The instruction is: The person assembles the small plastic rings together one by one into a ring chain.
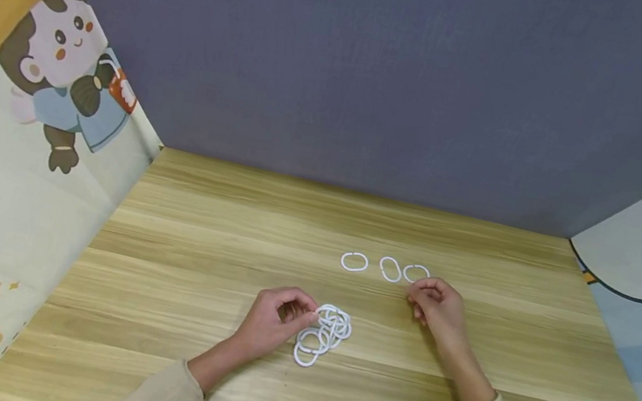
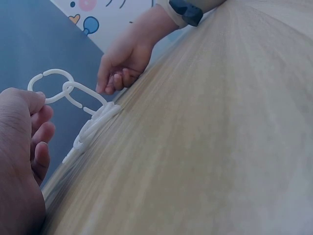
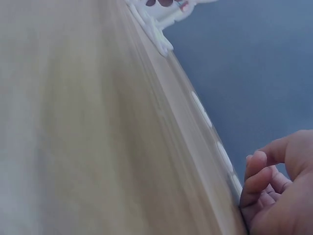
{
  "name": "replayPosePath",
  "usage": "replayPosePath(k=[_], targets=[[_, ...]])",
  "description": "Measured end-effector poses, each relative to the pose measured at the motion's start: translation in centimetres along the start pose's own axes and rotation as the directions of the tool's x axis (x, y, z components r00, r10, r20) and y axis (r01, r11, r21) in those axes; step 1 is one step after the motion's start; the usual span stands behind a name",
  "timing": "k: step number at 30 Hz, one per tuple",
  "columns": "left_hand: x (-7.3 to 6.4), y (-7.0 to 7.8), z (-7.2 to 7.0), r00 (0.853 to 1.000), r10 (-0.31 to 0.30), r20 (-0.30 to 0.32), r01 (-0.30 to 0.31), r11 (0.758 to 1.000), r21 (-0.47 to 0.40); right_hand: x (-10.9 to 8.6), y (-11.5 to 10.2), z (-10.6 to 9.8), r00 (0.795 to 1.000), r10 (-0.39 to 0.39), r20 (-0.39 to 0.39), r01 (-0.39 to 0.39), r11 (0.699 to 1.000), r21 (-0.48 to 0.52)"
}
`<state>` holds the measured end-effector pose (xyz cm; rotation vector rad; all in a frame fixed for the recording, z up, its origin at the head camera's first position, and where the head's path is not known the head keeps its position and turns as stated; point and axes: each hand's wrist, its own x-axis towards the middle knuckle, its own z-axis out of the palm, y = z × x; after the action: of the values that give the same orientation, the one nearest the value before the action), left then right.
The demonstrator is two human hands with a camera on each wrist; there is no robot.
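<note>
My left hand (image 1: pixel 272 317) pinches a white oval link ring (image 2: pixel 51 72) between thumb and fingertips at the edge of a pile. The held ring has a small gap in its loop and interlocks with a second white ring (image 2: pixel 87 91) that leans up from the pile of white link rings (image 1: pixel 330 331). My right hand (image 1: pixel 437 310) is low over the table with loosely curled fingers, its fingertips right at the near edge of a single white ring (image 1: pixel 416 267). That ring lies flat, partly covered by the hand, and nothing shows between the fingers.
Two more single white rings, one at left (image 1: pixel 354 262) and one in the middle (image 1: pixel 390 269), lie in a row beside the one at my right hand. A dark panel (image 1: pixel 355 77) stands behind the wooden table (image 1: pixel 193 228), with printed panels on both sides.
</note>
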<state>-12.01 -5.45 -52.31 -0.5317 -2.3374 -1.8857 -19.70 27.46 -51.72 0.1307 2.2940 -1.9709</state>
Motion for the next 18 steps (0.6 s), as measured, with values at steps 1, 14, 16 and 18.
replayPosePath(k=[1,14,16,18], targets=[[0.0,0.0,0.0,1.0,0.0,0.0,0.0,1.0,0.0,0.1,0.1,-0.2,1.0,0.0,-0.011,0.0,1.0,-0.018],[0.0,0.1,0.0,1.0,0.015,-0.002,-0.015,1.0,-0.005,1.7,1.3,-2.1,0.972,-0.195,-0.134,0.15,0.946,-0.288],[0.0,0.1,0.0,1.0,0.013,-0.002,-0.013,1.0,-0.004,1.8,1.5,-2.2,0.964,-0.225,-0.141,0.172,0.934,-0.312],[0.0,0.1,0.0,1.0,0.01,-0.001,-0.01,1.0,-0.004,1.8,1.6,-2.2,0.958,-0.248,-0.143,0.188,0.921,-0.342]])
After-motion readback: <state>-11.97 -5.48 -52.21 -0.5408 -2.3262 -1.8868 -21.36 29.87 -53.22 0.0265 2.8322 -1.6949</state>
